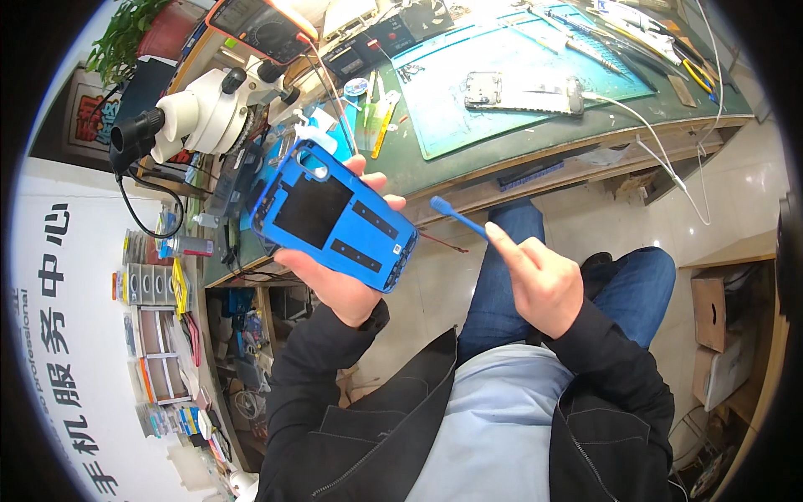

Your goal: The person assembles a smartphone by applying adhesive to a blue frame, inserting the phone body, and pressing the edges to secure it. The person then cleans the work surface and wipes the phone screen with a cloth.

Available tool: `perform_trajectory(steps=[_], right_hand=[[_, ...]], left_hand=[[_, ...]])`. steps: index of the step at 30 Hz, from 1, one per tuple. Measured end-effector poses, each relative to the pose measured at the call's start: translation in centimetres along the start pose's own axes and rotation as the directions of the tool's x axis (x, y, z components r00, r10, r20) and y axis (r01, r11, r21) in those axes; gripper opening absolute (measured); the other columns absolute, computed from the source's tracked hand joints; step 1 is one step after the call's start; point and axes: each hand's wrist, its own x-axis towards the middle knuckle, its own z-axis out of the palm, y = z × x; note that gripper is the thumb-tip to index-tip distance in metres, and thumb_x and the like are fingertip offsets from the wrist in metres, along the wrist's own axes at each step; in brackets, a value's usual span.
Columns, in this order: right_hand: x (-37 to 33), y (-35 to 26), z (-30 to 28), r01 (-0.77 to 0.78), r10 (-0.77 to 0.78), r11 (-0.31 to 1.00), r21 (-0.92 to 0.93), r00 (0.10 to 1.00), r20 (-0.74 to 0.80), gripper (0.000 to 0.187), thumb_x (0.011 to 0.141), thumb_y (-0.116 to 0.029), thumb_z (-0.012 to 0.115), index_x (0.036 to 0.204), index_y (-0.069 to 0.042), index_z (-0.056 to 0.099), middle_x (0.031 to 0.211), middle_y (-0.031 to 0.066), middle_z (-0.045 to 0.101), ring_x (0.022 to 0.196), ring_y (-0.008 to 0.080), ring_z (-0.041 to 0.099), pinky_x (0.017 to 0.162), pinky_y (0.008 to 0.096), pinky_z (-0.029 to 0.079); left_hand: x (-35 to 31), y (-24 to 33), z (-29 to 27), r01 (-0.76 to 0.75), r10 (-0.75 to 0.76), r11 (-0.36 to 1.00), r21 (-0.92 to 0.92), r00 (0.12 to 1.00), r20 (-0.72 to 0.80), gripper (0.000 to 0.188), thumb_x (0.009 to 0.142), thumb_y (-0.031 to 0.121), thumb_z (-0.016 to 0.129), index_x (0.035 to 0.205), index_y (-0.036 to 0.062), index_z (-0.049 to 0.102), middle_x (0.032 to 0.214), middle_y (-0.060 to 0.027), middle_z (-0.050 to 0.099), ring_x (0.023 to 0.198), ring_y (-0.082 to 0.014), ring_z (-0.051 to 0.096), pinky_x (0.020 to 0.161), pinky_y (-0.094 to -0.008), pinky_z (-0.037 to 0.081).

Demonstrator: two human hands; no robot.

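My left hand (339, 289) is closed round a blue phone back cover (381, 224), with the thumb at its lower edge and the fingertips showing past its upper edge. The inner side of the cover faces me, with a black square patch, two black strips and a camera cut-out. In my right hand (539, 280) is a thin blue brush (456, 216), its fuzzy tip pointing left toward the cover. Brush tip and cover are apart. On the blue work mat (452, 138) lies an opened phone (523, 92) with a white cable (623, 102) reaching its right end.
A white microscope (196, 113) stands at the left of the green bench, below an orange multimeter (261, 32). Pliers (701, 79) and tweezers lie at the back right. A yellow tool (385, 124) rests near the bench edge. Storage racks (163, 351) fill the left side.
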Motion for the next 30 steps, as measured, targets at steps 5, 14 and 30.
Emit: perform_trajectory(steps=[5, 14, 30], right_hand=[[-0.2, -1.4, -0.7, 0.088, -0.098, 0.989, 0.12, 0.992, 0.081, 0.067, 0.078, 0.006, 0.063, 0.142, -0.013, 0.062, 0.072, 0.0072, 0.048, 0.056, 0.0258, 0.055, 0.053, 0.0366, 0.049], [1.0, -2.2, -0.6, -0.029, 0.059, 0.977, 0.212, 0.989, -0.138, 0.066, 0.077, 0.013, 0.065, 0.14, -0.005, 0.061, 0.076, 0.0092, 0.054, 0.06, 0.0266, 0.057, 0.056, 0.0364, 0.049], [2.0, -3.6, 0.9, 0.223, -0.204, 0.965, 0.137, 0.969, -0.139, 0.062, 0.08, 0.014, 0.06, 0.139, -0.005, 0.063, 0.077, 0.0108, 0.055, 0.059, 0.0269, 0.055, 0.055, 0.0361, 0.05]], left_hand=[[1.2, 1.2, 1.6, 0.171, -0.173, 0.985, -0.029, 0.965, -0.198, 0.091, 0.097, 0.081, 0.031, 0.155, 0.0113, 0.037, 0.146, -0.0139, 0.055, 0.127, -0.028, 0.057, 0.098, -0.0473, 0.055], [4.5, 2.7, -1.8, 0.388, -0.615, 0.579, -0.717, 0.785, -0.072, 0.057, 0.105, 0.041, 0.042, 0.131, -0.0073, 0.056, 0.125, -0.0256, 0.061, 0.107, -0.0385, 0.059, 0.098, -0.0498, 0.051], [3.7, 1.3, 0.3, 0.258, -0.617, 0.477, -0.84, 0.779, -0.11, 0.043, 0.103, 0.022, 0.043, 0.128, -0.0125, 0.05, 0.121, -0.0246, 0.057, 0.111, -0.0363, 0.057, 0.099, -0.0481, 0.049]])
